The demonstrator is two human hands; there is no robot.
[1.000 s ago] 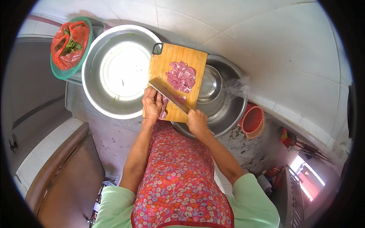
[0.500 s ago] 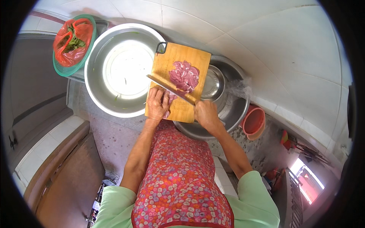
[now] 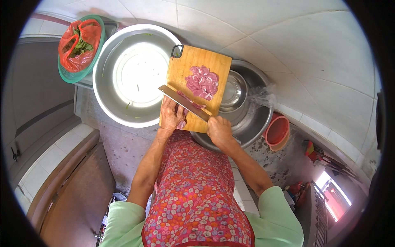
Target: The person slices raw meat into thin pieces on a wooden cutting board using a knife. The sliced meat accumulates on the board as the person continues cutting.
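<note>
A wooden cutting board [image 3: 212, 57] bridges two metal basins. My left hand [image 3: 169, 115] is at its lower left, fingers curled over a pink piece of raw meat [image 3: 181, 122]. My right hand [image 3: 219, 131] grips a cleaver-like knife [image 3: 184, 103], whose long blade lies diagonally across that meat, beside my left fingertips. Higher on the board is a loose pile of cut pink slices [image 3: 201, 82].
A bright basin [image 3: 103, 78] holds water at left. A darker basin [image 3: 257, 125] at right contains a bowl [image 3: 238, 96] and clear plastic [image 3: 267, 96]. A green basket [image 3: 68, 75] holds red-bagged leaves [image 3: 82, 45]. Red containers [image 3: 275, 131] sit right. Tiled wall [image 3: 308, 49] borders behind.
The knife lifted and shifted with my right hand half a second ago and is now lower again over the meat. My left hand stays on the piece. The whole view has shifted slightly rightward.
</note>
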